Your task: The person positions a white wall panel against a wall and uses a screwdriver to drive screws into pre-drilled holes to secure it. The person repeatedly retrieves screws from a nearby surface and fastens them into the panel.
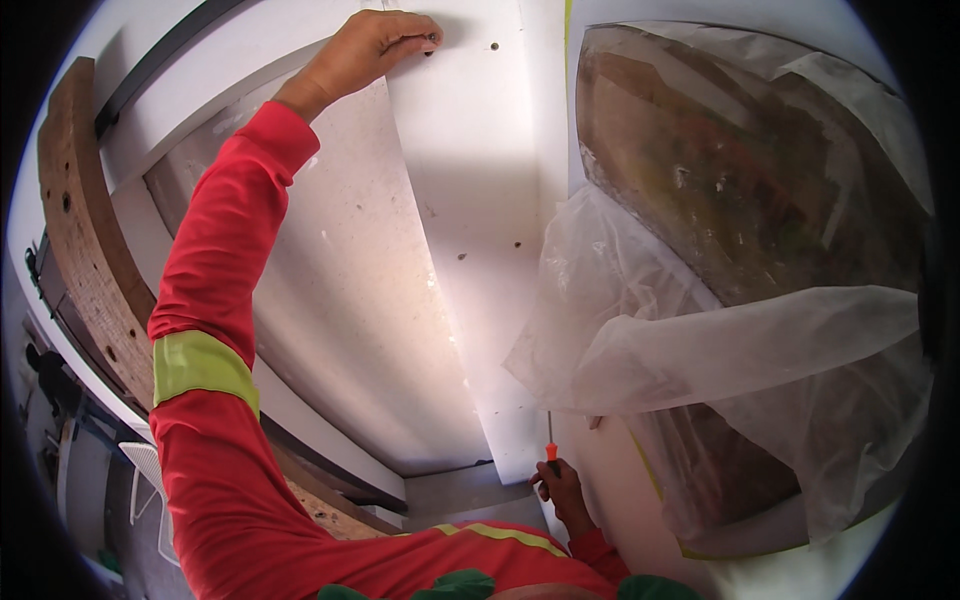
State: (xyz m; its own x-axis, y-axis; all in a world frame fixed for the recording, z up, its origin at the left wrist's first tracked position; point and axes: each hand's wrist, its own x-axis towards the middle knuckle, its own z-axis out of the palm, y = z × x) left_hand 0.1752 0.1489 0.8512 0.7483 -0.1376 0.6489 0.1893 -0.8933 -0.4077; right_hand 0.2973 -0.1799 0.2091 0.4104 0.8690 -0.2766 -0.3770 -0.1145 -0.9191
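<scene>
My left hand (375, 50) reaches up to the top of the white panel (475, 150), its fingertips pinched together at the surface. Something small and dark shows at the fingertips, too small to name. Low in the view, my right hand (566, 492) is wrapped round a screwdriver (551, 453) with an orange and black handle. Its thin shaft points up along the panel's lower edge, and its tip lies close to a hanging plastic sheet. Several small dark holes dot the panel, one just right of my left hand.
Translucent plastic sheeting (740, 350) hangs over a brown-tinted window (720, 160) at the right. Along the left runs a wooden beam (90, 240) with holes. A recessed greyish panel (350, 270) lies beneath my left arm. A white wire-backed chair (145, 480) stands at lower left.
</scene>
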